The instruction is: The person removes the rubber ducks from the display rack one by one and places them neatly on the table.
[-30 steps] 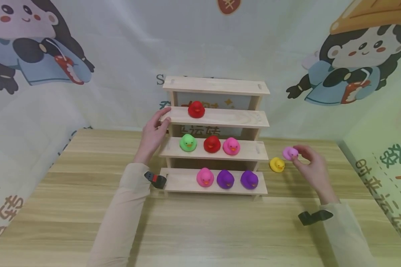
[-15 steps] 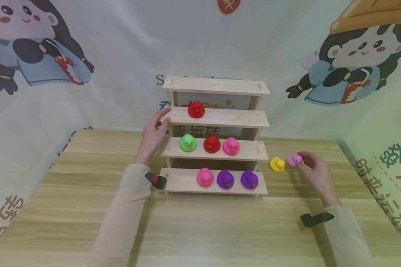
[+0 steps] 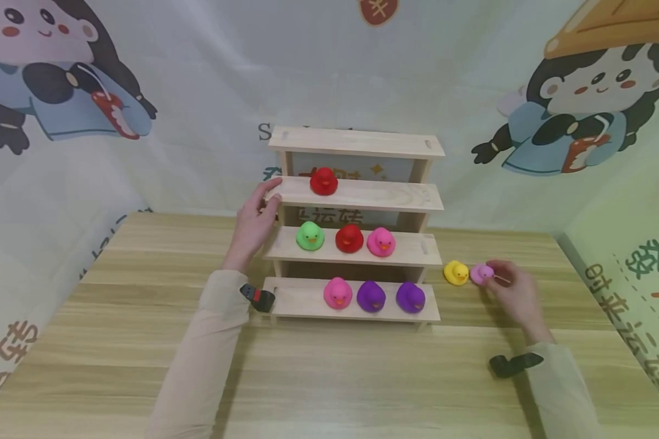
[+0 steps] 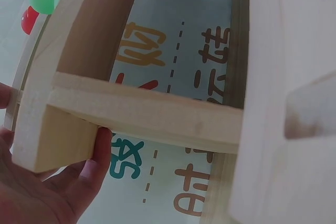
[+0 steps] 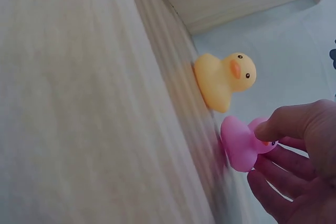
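A four-tier wooden display shelf (image 3: 357, 194) stands at the table's middle. My left hand (image 3: 256, 222) grips its left end at the second board from the top; in the left wrist view the fingers (image 4: 101, 153) curl round the wood. To the right of the shelf, my right hand (image 3: 516, 299) pinches a lilac rubber duck (image 3: 481, 274) by its head, thumb on one side. In the right wrist view that duck (image 5: 240, 145) is down at the tabletop. Close beside it sits a yellow rubber duck (image 3: 456, 272), untouched.
On the upper board is a red duck (image 3: 324, 182). A green duck (image 3: 310, 236), a red duck (image 3: 349, 238) and a pink duck (image 3: 381, 242) share the board below. The lowest holds a pink duck (image 3: 337, 293) and two purple ducks (image 3: 371, 296). Printed cloth (image 3: 214, 91) hangs behind.
My right hand has lowered the lilac duck from above the yellow duck's level to beside it on the table. The left hand keeps its place on the shelf.
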`<action>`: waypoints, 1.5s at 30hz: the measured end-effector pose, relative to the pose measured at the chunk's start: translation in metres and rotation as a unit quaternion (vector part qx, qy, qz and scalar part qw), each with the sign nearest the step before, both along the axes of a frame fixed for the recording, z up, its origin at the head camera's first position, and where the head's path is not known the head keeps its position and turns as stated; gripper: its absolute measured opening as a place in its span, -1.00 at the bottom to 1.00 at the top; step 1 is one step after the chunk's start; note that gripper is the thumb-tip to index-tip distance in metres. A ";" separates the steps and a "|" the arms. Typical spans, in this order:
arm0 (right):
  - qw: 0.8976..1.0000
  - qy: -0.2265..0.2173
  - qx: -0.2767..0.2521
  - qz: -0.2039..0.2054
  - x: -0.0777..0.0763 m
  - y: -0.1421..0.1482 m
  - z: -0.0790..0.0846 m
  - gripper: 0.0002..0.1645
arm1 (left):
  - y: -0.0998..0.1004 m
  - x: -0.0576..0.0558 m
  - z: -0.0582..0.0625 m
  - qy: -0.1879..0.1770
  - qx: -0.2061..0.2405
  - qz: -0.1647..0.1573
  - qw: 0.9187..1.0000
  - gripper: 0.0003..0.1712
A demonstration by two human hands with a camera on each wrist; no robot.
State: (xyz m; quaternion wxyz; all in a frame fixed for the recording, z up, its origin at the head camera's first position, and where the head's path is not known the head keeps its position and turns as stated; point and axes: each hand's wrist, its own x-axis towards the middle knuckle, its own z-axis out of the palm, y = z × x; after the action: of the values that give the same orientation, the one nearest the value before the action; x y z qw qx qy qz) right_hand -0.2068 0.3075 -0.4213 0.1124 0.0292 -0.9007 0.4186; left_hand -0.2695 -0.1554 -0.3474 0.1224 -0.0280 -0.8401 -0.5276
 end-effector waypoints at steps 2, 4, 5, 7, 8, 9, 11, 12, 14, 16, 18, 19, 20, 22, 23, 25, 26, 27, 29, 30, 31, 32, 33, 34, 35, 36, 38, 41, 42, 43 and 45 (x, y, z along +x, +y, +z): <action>1.000 -0.005 -0.003 0.006 0.000 0.001 -0.002 -0.59 | 0.000 0.000 0.000 0.000 -0.001 0.000 1.000 -0.53; 1.000 -0.007 -0.006 0.013 -0.001 0.001 -0.003 -0.59 | 0.000 0.000 0.000 -0.002 -0.001 0.001 1.000 -0.53; 1.000 -0.006 -0.007 0.015 -0.001 0.002 -0.004 -0.58 | 0.000 0.000 0.000 -0.002 -0.001 0.001 1.000 -0.53; 1.000 -0.005 -0.006 0.018 -0.001 0.002 -0.004 -0.58 | 0.001 0.000 0.001 -0.004 0.000 0.001 1.000 -0.52; 1.000 -0.006 -0.002 0.018 -0.001 0.002 -0.004 -0.58 | 0.001 0.000 0.001 -0.004 0.001 0.001 1.000 -0.52; 1.000 -0.006 -0.003 0.019 -0.001 0.002 -0.004 -0.57 | 0.001 0.000 0.001 -0.004 0.002 0.001 1.000 -0.52; 1.000 -0.010 0.002 0.017 -0.001 0.002 -0.004 -0.56 | 0.001 0.000 0.001 -0.004 0.003 0.000 1.000 -0.52; 1.000 -0.013 0.006 0.015 -0.001 0.002 -0.003 -0.55 | 0.001 -0.001 0.001 -0.004 0.004 0.000 1.000 -0.52; 1.000 -0.019 0.011 0.012 -0.001 0.002 -0.003 -0.54 | 0.001 -0.001 0.000 -0.004 0.003 0.000 1.000 -0.52; 1.000 -0.023 0.013 0.010 -0.001 0.002 -0.003 -0.53 | 0.002 -0.001 0.000 -0.005 0.002 0.000 1.000 -0.52; 1.000 -0.022 0.014 0.007 -0.001 0.002 -0.003 -0.53 | 0.002 -0.001 0.001 -0.005 0.004 -0.001 1.000 -0.52; 1.000 -0.022 0.011 0.006 0.000 0.003 -0.003 -0.52 | 0.002 -0.001 0.001 -0.005 0.005 -0.001 1.000 -0.52; 1.000 -0.019 0.006 0.005 0.000 0.003 -0.002 -0.52 | 0.002 -0.001 0.001 -0.005 0.006 -0.001 1.000 -0.52; 1.000 -0.010 -0.002 0.001 0.001 0.003 0.000 -0.52 | 0.003 -0.001 0.001 -0.004 0.010 -0.001 1.000 -0.53; 1.000 -0.004 -0.007 0.000 0.001 0.003 0.002 -0.52 | 0.003 -0.001 0.001 -0.004 0.011 -0.001 1.000 -0.53; 1.000 0.008 -0.018 -0.001 0.001 0.003 0.005 -0.53 | 0.003 -0.001 0.002 -0.005 0.013 -0.001 1.000 -0.53; 1.000 0.012 -0.020 -0.001 0.001 0.002 0.008 -0.53 | 0.003 -0.001 0.002 -0.005 0.013 -0.001 1.000 -0.53; 1.000 0.015 -0.019 -0.001 0.000 0.002 0.010 -0.53 | 0.003 -0.001 0.001 -0.006 0.013 0.000 1.000 -0.53; 1.000 0.017 -0.020 0.000 0.000 0.000 0.015 -0.53 | 0.003 -0.001 0.002 -0.005 0.014 0.000 1.000 -0.53; 1.000 0.018 -0.019 0.000 0.000 0.000 0.018 -0.53 | 0.003 -0.001 0.001 -0.005 0.014 0.001 1.000 -0.53; 1.000 0.020 -0.019 0.001 0.000 -0.001 0.020 -0.52 | 0.003 -0.001 0.001 -0.005 0.014 0.001 1.000 -0.54; 1.000 0.023 -0.018 0.003 0.000 -0.002 0.023 -0.52 | 0.003 -0.001 0.001 -0.005 0.014 0.000 1.000 -0.54; 0.999 0.029 -0.019 0.006 0.000 -0.003 0.025 -0.52 | 0.003 -0.001 0.001 -0.004 0.013 0.000 1.000 -0.54; 0.999 0.034 -0.020 0.010 0.000 -0.005 0.028 -0.52 | 0.002 -0.001 0.001 -0.004 0.013 -0.001 1.000 -0.53; 0.999 0.041 -0.017 0.013 0.000 -0.007 0.031 -0.52 | 0.002 -0.001 0.001 -0.004 0.012 -0.001 1.000 -0.53; 0.998 0.050 -0.015 0.018 0.000 -0.009 0.033 -0.53 | 0.002 -0.001 0.001 -0.004 0.011 -0.001 1.000 -0.53; 0.998 0.062 -0.012 0.027 0.000 -0.014 0.038 -0.53 | 0.002 -0.001 0.000 -0.005 0.009 -0.002 1.000 -0.53; 0.998 0.061 -0.010 0.024 -0.001 -0.022 0.046 -0.54 | 0.002 0.000 0.000 -0.007 0.007 -0.001 1.000 -0.53; 0.998 0.062 -0.012 0.023 -0.001 -0.025 0.049 -0.54 | 0.002 0.000 0.000 -0.008 0.008 -0.002 1.000 -0.53; 0.998 0.062 -0.012 0.022 -0.002 -0.028 0.052 -0.54 | 0.002 0.000 0.000 -0.007 0.008 -0.002 1.000 -0.53; 0.997 0.070 -0.013 0.022 -0.003 -0.035 0.058 -0.56 | 0.001 0.000 -0.001 -0.006 0.008 -0.002 1.000 -0.53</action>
State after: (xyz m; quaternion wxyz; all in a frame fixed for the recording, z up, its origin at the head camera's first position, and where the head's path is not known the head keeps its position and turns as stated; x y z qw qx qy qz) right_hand -0.2096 0.2728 -0.3629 0.1664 0.0772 -0.8841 0.4298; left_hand -0.2690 -0.1540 -0.3483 0.1167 -0.0253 -0.8368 -0.5344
